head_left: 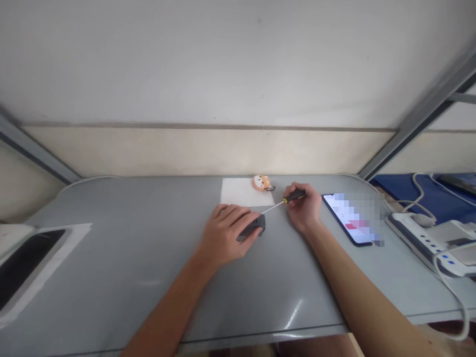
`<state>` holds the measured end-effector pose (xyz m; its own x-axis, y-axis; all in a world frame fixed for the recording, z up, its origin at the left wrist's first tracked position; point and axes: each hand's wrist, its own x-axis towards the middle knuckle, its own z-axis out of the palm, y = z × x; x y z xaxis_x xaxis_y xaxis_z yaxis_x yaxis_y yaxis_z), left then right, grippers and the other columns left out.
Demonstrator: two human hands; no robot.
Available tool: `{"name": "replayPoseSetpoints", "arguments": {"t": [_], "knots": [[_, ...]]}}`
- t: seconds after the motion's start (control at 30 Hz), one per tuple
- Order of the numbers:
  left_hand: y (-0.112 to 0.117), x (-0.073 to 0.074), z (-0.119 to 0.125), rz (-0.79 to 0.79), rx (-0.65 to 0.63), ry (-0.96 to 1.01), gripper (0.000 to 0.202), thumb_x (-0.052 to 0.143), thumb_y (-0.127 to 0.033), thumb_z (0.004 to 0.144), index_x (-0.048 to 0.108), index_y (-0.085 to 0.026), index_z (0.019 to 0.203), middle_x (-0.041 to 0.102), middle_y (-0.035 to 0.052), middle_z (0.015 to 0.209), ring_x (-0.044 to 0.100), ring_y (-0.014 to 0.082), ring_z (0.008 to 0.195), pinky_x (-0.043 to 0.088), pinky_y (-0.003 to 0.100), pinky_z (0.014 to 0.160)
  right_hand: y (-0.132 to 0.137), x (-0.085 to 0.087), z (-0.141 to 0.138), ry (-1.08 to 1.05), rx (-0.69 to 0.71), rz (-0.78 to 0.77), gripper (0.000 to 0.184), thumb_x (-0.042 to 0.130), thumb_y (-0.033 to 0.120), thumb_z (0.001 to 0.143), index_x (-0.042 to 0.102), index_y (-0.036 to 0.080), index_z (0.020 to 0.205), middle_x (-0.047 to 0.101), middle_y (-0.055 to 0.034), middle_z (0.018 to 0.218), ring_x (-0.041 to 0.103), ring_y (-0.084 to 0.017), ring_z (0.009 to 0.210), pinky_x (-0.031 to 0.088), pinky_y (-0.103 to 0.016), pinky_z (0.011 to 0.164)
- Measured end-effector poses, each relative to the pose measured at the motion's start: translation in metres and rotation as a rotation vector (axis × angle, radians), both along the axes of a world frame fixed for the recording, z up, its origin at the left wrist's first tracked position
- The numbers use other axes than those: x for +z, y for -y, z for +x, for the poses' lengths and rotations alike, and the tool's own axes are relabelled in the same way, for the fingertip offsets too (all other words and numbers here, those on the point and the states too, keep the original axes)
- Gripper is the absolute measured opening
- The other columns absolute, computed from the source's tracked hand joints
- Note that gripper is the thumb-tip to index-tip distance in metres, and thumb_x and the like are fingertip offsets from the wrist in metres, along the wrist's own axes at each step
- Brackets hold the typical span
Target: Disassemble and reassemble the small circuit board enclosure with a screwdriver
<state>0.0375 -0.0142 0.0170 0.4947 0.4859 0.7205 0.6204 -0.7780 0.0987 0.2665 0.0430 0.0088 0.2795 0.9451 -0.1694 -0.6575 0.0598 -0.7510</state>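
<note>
Screwdriver in the right hand — fingers curled round the handle, shaft slanting down to the block. Left hand pinches that block mid-worktop, between front and back edges. Paper and toy lie by the back edge — phone beyond the right wrist.

The left hand has its back turned upward, its fingers and thumb bent in a grip toward the right; the left forearm extends from below. The right hand is curled closed, and the right forearm slants from the lower right
</note>
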Motion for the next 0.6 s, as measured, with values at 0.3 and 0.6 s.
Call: {"name": "replayPoseSetpoints", "arguments": {"t": [0.3,0.6], "knots": [[-0.001,-0.003,-0.001,-0.041,-0.006,-0.062,0.019,0.065,-0.024,0.094,0.069,-0.024,0.112,0.074,0.0039,0.098,0.069,0.0204,0.089,0.047,0.038,0.082,0.0,-0.001,0.001,-0.039,0.001,0.001,0.013,0.069,0.023,0.068,0.057,0.02,0.068,0.056,0.0005,0.068,0.049,-0.011,0.059,0.025,-0.025,0.041],[-0.001,0.009,-0.02,-0.269,0.056,0.278,0.023,0.05,-0.017,0.098,0.067,-0.023,0.113,0.073,0.0063,0.108,0.067,0.0217,0.102,0.052,0.039,0.09,-0.003,-0.007,-0.003,0.041,-0.034,-0.007,0.014,0.071,0.026,0.071,0.06,0.02,0.066,0.061,0.0002,0.072,0.041,-0.009,0.053,0.03,-0.028,0.045]]}}
